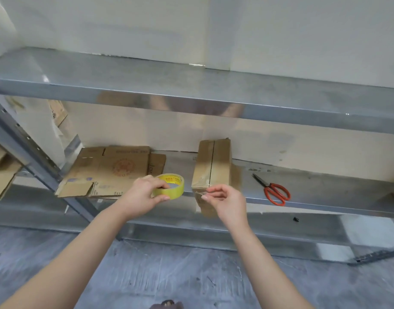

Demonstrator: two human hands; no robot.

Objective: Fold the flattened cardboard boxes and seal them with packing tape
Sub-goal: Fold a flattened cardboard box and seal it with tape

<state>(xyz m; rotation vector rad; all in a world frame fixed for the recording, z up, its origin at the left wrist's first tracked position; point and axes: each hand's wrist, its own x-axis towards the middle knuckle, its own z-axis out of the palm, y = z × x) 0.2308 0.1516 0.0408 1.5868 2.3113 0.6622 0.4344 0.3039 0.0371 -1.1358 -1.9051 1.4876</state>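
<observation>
A folded cardboard box [212, 166] stands on the metal shelf [321, 188], its near end hanging over the front edge. My left hand [144, 195] grips a yellow roll of packing tape [171, 186] just left of the box, fingers through its core. My right hand [225, 198] pinches the loose end of the clear tape at the box's near top corner. A pile of flattened cardboard boxes [109, 170] lies on the shelf to the left.
Red-handled scissors [273, 189] lie on the shelf right of the box. An upper shelf [191, 85] runs across above. More cardboard [2, 172] sits at the far left, beyond a shelf post [24, 150]. Grey floor [169, 275] lies below.
</observation>
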